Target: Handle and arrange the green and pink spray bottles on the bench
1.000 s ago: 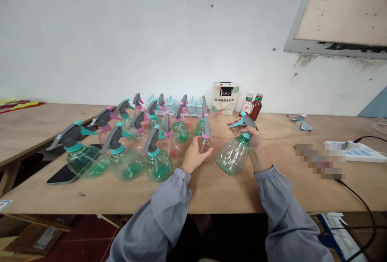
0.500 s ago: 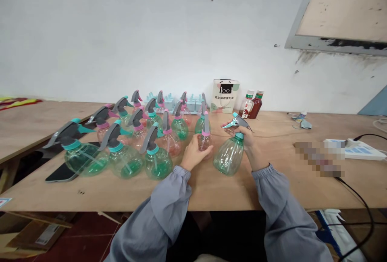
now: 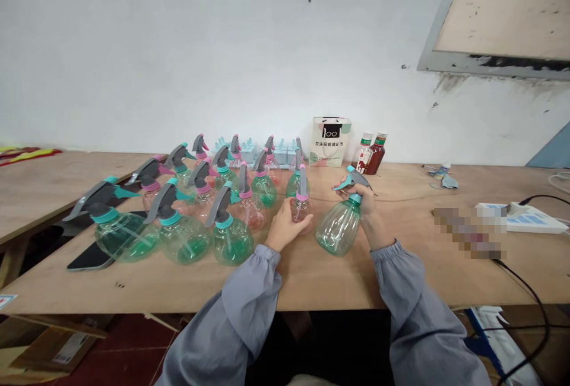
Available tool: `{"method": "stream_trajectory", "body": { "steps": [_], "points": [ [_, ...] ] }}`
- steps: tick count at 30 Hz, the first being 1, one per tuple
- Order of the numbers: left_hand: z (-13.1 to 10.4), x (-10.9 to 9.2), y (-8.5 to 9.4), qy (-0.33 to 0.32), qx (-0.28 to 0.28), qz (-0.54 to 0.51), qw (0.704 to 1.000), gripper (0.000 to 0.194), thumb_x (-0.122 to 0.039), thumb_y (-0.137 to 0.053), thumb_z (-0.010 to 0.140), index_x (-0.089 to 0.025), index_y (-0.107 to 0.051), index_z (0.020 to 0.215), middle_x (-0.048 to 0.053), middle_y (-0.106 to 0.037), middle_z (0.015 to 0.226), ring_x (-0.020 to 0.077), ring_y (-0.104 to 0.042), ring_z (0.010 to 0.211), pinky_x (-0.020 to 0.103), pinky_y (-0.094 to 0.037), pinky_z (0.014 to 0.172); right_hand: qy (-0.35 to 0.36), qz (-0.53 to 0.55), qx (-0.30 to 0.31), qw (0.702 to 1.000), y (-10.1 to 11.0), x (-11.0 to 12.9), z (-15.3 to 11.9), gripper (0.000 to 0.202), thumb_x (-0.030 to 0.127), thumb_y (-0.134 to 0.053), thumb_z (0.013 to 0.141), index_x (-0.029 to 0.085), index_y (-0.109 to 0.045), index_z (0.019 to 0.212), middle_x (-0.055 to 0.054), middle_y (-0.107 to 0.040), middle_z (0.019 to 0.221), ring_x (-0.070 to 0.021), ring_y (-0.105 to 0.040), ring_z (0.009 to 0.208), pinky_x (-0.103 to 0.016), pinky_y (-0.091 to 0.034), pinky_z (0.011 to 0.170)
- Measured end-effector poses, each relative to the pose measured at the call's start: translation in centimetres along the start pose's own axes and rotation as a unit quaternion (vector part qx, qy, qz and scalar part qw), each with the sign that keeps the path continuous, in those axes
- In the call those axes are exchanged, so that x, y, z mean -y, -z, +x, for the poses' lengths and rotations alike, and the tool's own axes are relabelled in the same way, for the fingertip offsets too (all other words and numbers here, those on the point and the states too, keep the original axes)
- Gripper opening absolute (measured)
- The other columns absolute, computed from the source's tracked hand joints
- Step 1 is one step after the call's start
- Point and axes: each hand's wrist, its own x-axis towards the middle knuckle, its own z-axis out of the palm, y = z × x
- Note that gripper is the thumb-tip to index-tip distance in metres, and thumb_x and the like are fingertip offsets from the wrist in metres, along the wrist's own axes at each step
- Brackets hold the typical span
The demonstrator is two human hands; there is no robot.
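My right hand (image 3: 364, 199) is closed around the neck of a green spray bottle (image 3: 337, 227) with a grey and teal trigger head. The bottle is tilted, its base toward the left. My left hand (image 3: 286, 222) curls around the side of a pink spray bottle (image 3: 304, 211) with a pink collar, which stands upright on the table. Part of that bottle is hidden by my fingers. Just left of it, a green spray bottle (image 3: 233, 240) and a pink spray bottle (image 3: 250, 208) stand among several others in rows.
A paper bag (image 3: 330, 142) and two drink bottles (image 3: 377, 154) stand against the wall. A dark phone (image 3: 91, 257) lies under the left bottles. A white power strip (image 3: 534, 220) with cables is on the wooden table (image 3: 401, 291) at right. Pale blue racks (image 3: 285, 156) stand behind the bottles.
My right hand and the green spray bottle have shifted slightly, the bottle tilting a little more. My left hand stays on the pink spray bottle.
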Motion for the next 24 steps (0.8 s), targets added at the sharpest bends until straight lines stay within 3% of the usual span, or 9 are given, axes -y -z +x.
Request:
{"method": "stream_trajectory", "body": {
  "steps": [3,7,11,16,21,24],
  "points": [
    [0.0,-0.1,0.0,-0.003,0.005,0.000,1.000,0.061,-0.044,-0.073,0.078,-0.022,-0.044,0.126,0.014,-0.063,0.132,0.0306,-0.063,0.121,0.048,-0.048,0.104,-0.019,0.020,-0.014,1.000,0.0,-0.1,0.2,0.014,0.032,-0.055,0.052,0.026,-0.052,0.065,-0.002,-0.062,0.062,-0.0288,-0.069,0.082,-0.044,-0.056,0.076],
    [0.1,0.0,0.0,-0.007,0.002,-0.009,1.000,0.060,-0.043,-0.073,0.078,-0.021,-0.044,0.126,0.014,-0.062,0.132,0.0303,-0.061,0.122,0.047,-0.047,0.104,-0.029,0.002,-0.009,1.000,-0.4,0.1,0.1,0.021,0.032,-0.056,0.051,0.026,-0.057,0.070,-0.004,-0.071,0.072,-0.0276,-0.069,0.079,-0.040,-0.056,0.068],
    [0.2,0.1,-0.2,-0.015,-0.006,-0.026,1.000,0.060,-0.042,-0.074,0.077,-0.021,-0.046,0.125,0.014,-0.063,0.129,0.0289,-0.062,0.121,0.045,-0.048,0.104,0.005,-0.029,-0.004,1.000,-0.2,0.3,-0.1,0.023,0.032,-0.057,0.056,0.027,-0.061,0.078,-0.003,-0.073,0.079,-0.0267,-0.069,0.084,-0.040,-0.055,0.076],
    [0.2,0.4,-0.3,-0.014,-0.004,-0.032,0.999,0.061,-0.042,-0.075,0.076,-0.021,-0.046,0.126,0.014,-0.063,0.130,0.0296,-0.062,0.122,0.046,-0.048,0.104,0.039,-0.111,-0.004,0.993,0.6,0.5,-0.1,0.009,0.034,-0.053,0.060,0.026,-0.054,0.065,-0.003,-0.066,0.070,-0.0267,-0.066,0.082,-0.043,-0.053,0.081],
    [0.3,0.3,-0.3,-0.017,-0.002,-0.034,0.999,0.061,-0.043,-0.075,0.076,-0.021,-0.045,0.125,0.015,-0.063,0.130,0.0300,-0.062,0.123,0.046,-0.047,0.105,0.113,-0.272,-0.088,0.952,0.8,0.7,-0.7,0.018,0.031,-0.052,0.065,0.027,-0.064,0.078,-0.003,-0.070,0.083,-0.0253,-0.064,0.084,-0.044,-0.051,0.087],
    [0.2,0.2,-0.2,-0.012,0.005,-0.032,0.999,0.061,-0.042,-0.074,0.077,-0.021,-0.044,0.125,0.015,-0.062,0.131,0.0305,-0.061,0.124,0.047,-0.047,0.105,0.154,-0.321,-0.112,0.928,2.2,1.3,-1.0,0.023,0.030,-0.053,0.070,0.025,-0.068,0.087,-0.004,-0.072,0.087,-0.0246,-0.065,0.084,-0.040,-0.051,0.082]
  ]
}}
